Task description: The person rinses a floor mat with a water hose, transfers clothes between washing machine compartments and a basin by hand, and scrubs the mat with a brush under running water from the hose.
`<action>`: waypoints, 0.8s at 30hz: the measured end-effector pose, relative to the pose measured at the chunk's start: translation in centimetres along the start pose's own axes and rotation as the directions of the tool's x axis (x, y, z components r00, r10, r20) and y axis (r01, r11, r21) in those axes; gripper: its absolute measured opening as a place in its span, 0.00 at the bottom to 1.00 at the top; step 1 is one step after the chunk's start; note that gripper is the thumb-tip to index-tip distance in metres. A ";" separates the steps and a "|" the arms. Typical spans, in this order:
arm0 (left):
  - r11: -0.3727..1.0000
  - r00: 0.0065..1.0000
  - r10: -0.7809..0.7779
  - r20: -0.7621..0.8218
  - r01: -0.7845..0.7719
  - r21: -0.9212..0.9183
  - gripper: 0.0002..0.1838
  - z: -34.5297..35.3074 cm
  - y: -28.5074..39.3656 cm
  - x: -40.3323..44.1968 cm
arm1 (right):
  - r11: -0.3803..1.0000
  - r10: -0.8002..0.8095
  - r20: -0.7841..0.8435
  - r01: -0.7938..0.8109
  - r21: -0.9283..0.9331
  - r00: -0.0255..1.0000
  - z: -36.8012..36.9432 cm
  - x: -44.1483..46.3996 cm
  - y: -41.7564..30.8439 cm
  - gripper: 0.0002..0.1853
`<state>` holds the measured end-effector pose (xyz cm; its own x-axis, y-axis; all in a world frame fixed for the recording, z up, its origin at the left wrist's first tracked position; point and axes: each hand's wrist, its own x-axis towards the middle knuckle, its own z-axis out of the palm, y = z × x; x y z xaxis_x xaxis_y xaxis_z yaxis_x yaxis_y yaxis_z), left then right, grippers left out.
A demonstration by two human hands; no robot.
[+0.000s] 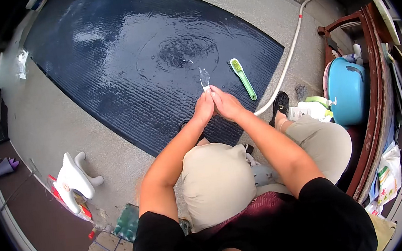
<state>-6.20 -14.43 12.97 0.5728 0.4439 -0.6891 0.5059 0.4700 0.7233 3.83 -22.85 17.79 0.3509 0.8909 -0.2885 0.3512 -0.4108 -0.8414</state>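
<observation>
Both my hands meet in front of my knees, closed round the end of a pale hose (294, 45). My left hand (203, 107) is on the left side of the hose end, and my right hand (227, 105) presses against it from the right. Water (204, 76) sprays from between my fingertips onto a dark ribbed mat (125, 84), where ripples spread. A green brush (243, 79) lies on the mat to the right of my hands, bristles up.
A blue basin (347, 91) and white bottles (312, 111) stand at the right by a red-brown wooden frame (371, 129). At the left are a white plastic stool (76, 179) and green bottles (127, 222). The hose curves along the mat's right side.
</observation>
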 end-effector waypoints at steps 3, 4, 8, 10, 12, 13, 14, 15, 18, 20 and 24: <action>0.863 0.975 -0.116 0.189 0.193 -0.467 0.28 0.0 1.9 -3.2 | 0.961 0.166 -0.055 -0.174 -0.217 0.985 0.1 -0.1 -2.7 0.29; 0.849 0.973 -0.091 0.211 0.187 -0.494 0.28 -0.3 2.3 -3.9 | 0.964 0.148 -0.048 -0.155 -0.217 0.988 0.1 0.2 -2.6 0.29; 0.918 0.992 -0.080 0.100 0.113 -0.379 0.23 -1.4 1.1 -5.8 | 0.971 0.140 -0.108 -0.158 -0.179 0.984 1.4 1.1 -0.3 0.26; 0.903 0.994 -0.084 -0.071 0.046 -0.427 0.23 -3.1 -0.9 -6.2 | 0.960 0.197 -0.062 -0.180 0.216 0.978 1.3 0.8 -2.0 0.26; 0.839 0.921 -0.140 -0.364 -0.085 -0.538 0.22 -5.4 -4.0 -6.9 | 0.975 0.144 -0.064 -0.130 0.182 0.988 1.6 1.4 -0.7 0.28; 0.829 0.877 -0.186 -0.442 -0.102 -0.551 0.21 -6.9 -6.7 -7.1 | 0.959 0.251 -0.037 -0.244 0.145 0.967 1.5 1.7 -0.5 0.30; 0.839 0.841 -0.235 -0.488 -0.078 -0.538 0.20 -7.8 -8.3 -8.4 | 0.928 0.361 -0.016 -0.358 0.100 0.932 1.6 1.7 -0.6 0.31; 0.846 0.804 -0.276 -0.527 -0.057 -0.530 0.19 -8.6 -11.0 -9.6 | 0.904 0.414 0.044 -0.417 0.095 0.909 1.2 1.3 -1.9 0.33; 0.945 0.795 -0.241 -0.557 0.062 -0.320 0.17 -9.4 -16.6 -15.4 | 0.874 0.474 0.097 -0.481 0.071 0.875 1.9 0.9 -2.4 0.34; 0.978 0.825 -0.179 -0.536 0.088 -0.191 0.16 -9.5 -22.7 -17.9 | 0.900 0.411 0.059 -0.415 0.132 0.910 3.3 1.0 0.1 0.34; 0.957 0.794 -0.220 -0.566 0.064 -0.282 0.16 -7.4 -30.1 -22.3 | 0.865 0.491 0.065 -0.477 -0.154 0.869 4.2 0.7 0.0 0.33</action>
<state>-38.99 -32.83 6.21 -0.0216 0.6811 -0.7319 0.3387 0.6937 0.6356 0.41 -21.40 15.64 0.4206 0.5851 -0.6933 0.2699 -0.8103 -0.5201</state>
